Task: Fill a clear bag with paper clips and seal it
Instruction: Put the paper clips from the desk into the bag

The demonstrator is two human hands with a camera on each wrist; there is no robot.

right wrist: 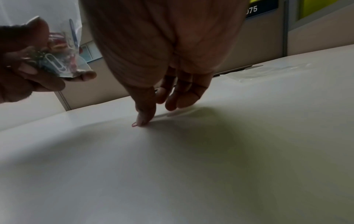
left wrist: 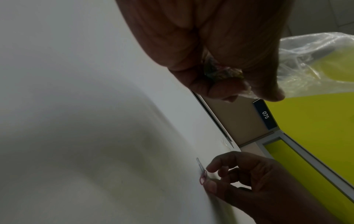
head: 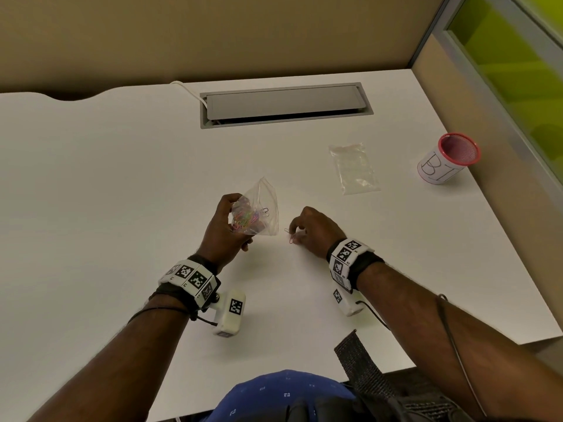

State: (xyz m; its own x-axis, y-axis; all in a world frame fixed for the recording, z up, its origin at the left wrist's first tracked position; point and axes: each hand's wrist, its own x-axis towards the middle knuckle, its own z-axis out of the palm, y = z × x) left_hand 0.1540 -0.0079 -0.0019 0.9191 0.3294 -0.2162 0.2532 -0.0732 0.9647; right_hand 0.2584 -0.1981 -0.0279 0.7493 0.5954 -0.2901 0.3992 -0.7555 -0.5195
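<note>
My left hand (head: pixel 237 220) holds up a clear bag (head: pixel 265 208) just above the white table (head: pixel 122 193). It grips the bag's lower part, where several coloured paper clips (head: pixel 243 219) are bunched; the mouth of the bag (left wrist: pixel 316 63) stands open at the top. To its right, my right hand (head: pixel 295 232) is down on the table over a pink clip (head: pixel 291 240) and a silver clip (head: pixel 287 230). The thumb tip presses the pink clip (right wrist: pixel 134 124) flat. The fingers (right wrist: pixel 172 104) hang relaxed, apart from the thumb, and the index tip hovers by the silver clip (left wrist: pixel 200 164).
A flat stack of spare clear bags (head: pixel 355 169) lies at the back right. A red-rimmed mesh cup (head: pixel 447 158) with a paper label stands near the right edge. A grey cable hatch (head: pixel 285 105) sits at the back, and a chair arm (head: pixel 362 367) pokes in at the front.
</note>
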